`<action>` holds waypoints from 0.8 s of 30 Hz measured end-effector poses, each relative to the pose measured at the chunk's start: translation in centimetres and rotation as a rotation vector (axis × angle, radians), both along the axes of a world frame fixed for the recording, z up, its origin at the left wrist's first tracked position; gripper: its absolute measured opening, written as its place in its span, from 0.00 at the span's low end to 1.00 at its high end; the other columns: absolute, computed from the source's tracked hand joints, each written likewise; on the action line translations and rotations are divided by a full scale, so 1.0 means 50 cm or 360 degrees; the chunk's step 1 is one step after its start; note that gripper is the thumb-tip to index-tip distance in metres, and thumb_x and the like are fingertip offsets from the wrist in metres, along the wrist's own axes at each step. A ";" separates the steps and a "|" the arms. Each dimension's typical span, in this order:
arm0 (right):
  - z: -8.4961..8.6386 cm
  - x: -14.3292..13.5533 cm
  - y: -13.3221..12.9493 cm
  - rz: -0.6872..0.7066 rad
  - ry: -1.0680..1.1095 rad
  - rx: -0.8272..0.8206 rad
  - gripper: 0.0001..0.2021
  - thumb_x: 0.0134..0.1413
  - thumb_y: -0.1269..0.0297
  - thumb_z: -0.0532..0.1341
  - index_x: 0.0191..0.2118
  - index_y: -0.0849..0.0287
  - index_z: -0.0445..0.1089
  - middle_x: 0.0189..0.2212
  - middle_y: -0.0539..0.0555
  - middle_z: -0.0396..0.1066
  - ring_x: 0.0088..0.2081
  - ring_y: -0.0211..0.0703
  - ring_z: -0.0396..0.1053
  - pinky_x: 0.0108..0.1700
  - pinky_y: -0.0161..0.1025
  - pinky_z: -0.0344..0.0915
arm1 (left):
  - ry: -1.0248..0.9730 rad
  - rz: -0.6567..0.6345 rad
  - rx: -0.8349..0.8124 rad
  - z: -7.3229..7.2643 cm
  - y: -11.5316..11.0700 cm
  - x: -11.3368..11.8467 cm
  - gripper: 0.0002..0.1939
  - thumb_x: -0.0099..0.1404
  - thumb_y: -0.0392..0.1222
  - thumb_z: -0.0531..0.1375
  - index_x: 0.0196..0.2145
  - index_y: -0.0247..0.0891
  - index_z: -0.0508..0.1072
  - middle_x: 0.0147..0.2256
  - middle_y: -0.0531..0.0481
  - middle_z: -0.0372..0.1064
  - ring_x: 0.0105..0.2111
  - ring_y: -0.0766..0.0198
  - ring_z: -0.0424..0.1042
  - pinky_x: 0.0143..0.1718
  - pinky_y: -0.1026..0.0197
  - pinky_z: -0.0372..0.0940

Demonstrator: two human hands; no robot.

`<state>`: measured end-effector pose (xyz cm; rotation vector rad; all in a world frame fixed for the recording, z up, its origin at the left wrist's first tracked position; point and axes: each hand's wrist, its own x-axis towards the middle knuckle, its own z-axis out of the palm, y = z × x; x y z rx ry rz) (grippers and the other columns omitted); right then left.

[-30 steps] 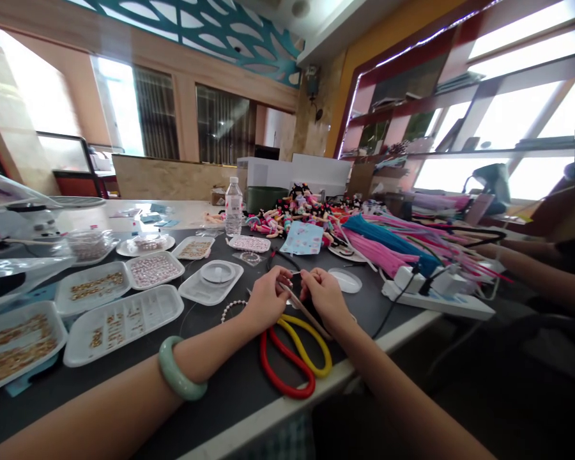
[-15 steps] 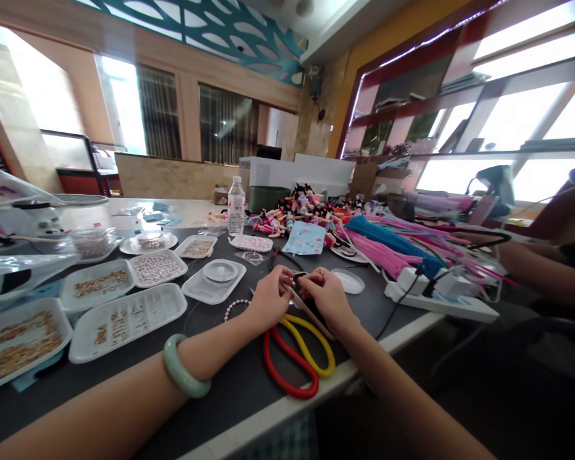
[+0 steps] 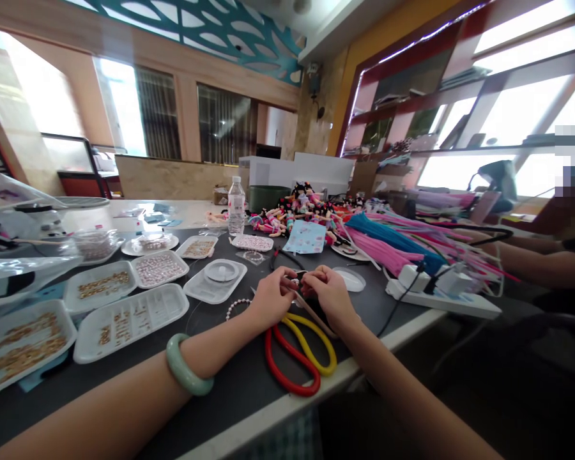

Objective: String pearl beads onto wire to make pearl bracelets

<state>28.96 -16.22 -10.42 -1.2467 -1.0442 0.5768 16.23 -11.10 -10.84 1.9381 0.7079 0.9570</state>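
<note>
My left hand [image 3: 272,295], with a green bangle [image 3: 188,365] on its wrist, has its fingers pinched together at the middle of the dark table. My right hand [image 3: 330,295] is close beside it, fingertips also pressed together. What lies between the fingertips is too small to make out. Red-handled and yellow-handled loops, one red [image 3: 287,377] and one yellow [image 3: 329,359], lie below my hands. A string of pearly beads [image 3: 236,306] rests just left of my left hand. A pale strip runs under my right hand.
White trays of gold pieces [image 3: 69,297] and pink beads [image 3: 159,249] spread over the left. A spool [image 3: 221,271] sits in a tray. Behind stand a bottle [image 3: 236,207] and piled dolls [image 3: 306,198]. A power strip [image 3: 441,300] and a person's arm [image 3: 536,259] are at right.
The fingertips of both hands have shifted slightly, still close together. The view has moved a little, and the other person's arm at the right has changed position slightly.
</note>
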 end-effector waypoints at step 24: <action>0.013 -0.014 -0.014 0.0313 0.0262 0.0081 0.11 0.41 0.66 0.62 0.20 0.58 0.57 0.17 0.46 0.66 0.19 0.34 0.63 0.25 0.34 0.62 | 0.0027 -0.0103 0.0093 0.004 -0.006 -0.003 0.17 0.50 0.24 0.54 0.38 0.36 0.67 0.30 0.51 0.72 0.28 0.68 0.70 0.31 0.66 0.65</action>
